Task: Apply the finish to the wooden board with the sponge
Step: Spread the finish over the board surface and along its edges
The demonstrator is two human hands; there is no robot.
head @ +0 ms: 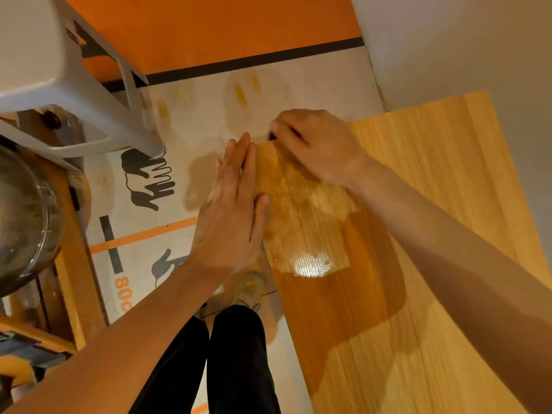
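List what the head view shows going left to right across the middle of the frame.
Metal bowl → printed floor sheet → left hand, flat against the board's edge → wet glossy patch → right hand → dry part of the wooden board.

Wooden board (418, 234) occupies the right half of view, from 1 o'clock to 5 o'clock; wet glossy patch (310, 261) just right of centre. Left hand (233, 210) flat, fingers extended, along the board's left edge. Right hand (313, 144) curled at the board's far corner, 12 o'clock, pressing a small dark item, mostly hidden. Printed floor covering (143, 234) at 9 o'clock. Grey plastic stool (59, 85) at 10 o'clock. Metal bowl (24, 219) at far left
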